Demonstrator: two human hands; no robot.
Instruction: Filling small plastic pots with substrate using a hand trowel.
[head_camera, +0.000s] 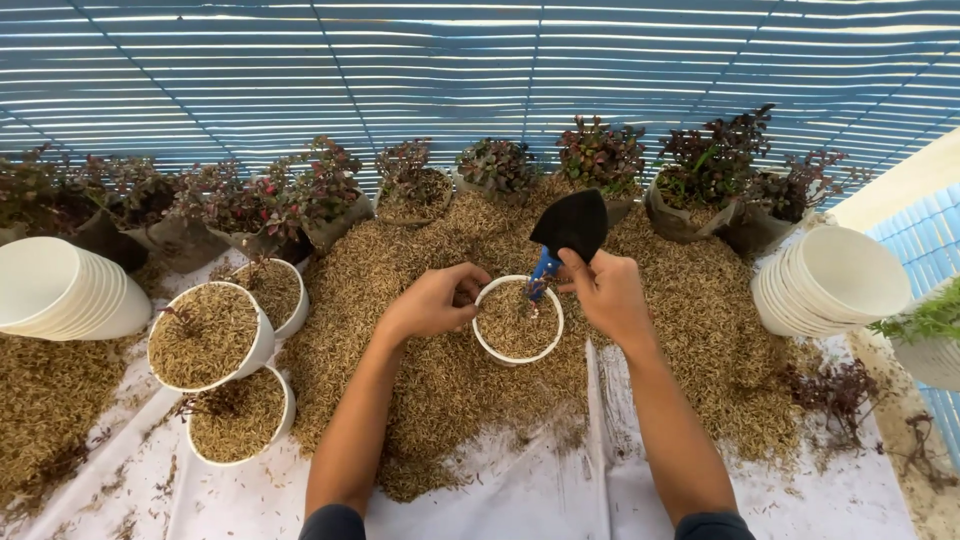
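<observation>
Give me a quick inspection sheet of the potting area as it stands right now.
Surface: white sheet on the ground, heaped with brown husk mix.
Job's things: white pot filled with husk, set in the heap; black trowel with blue handle tilted over it.
Clutter: three filled white pots at left; stacks of empty white pots lying on their sides, left and right; loose uprooted plants at right.
Grippers: left hand on the pot's rim; right hand gripping the trowel.
Cables: nothing seen.
Surroundings: row of red-leaved plants in dark bags along the back; blue slatted shade screen behind.
</observation>
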